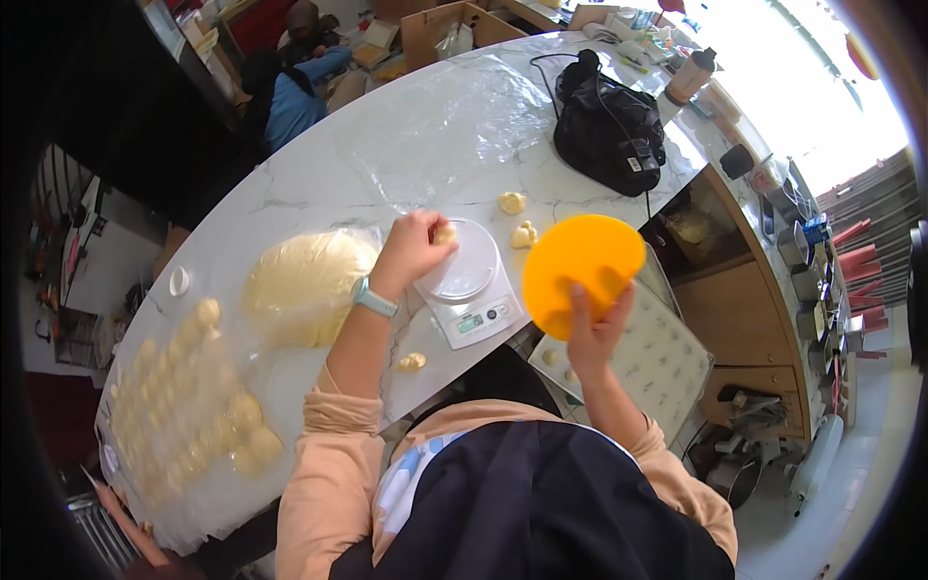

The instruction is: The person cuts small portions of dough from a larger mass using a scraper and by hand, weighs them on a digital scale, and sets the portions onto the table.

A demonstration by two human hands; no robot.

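My left hand (414, 253), with a watch on its wrist, pinches a small piece of dough (445, 234) at the edge of the scale's round plate (466, 275). The white digital kitchen scale (474, 324) stands near the table's front edge; its reading is too small to make out. My right hand (597, 333) grips a flat, round yellow disc (583, 261), held up right of the scale. Loose dough lumps (523, 235) lie behind the disc, and another dough lump (412, 362) sits left of the scale's front.
A large dough mass (304, 280) rests under plastic, left of my left arm. Several dough balls (198, 406) lie under plastic farther left. A black bag (609, 126) and a bottle (690, 77) stand at the back right. Below right is a tray (667, 353). Another person (295, 101) sits beyond the table.
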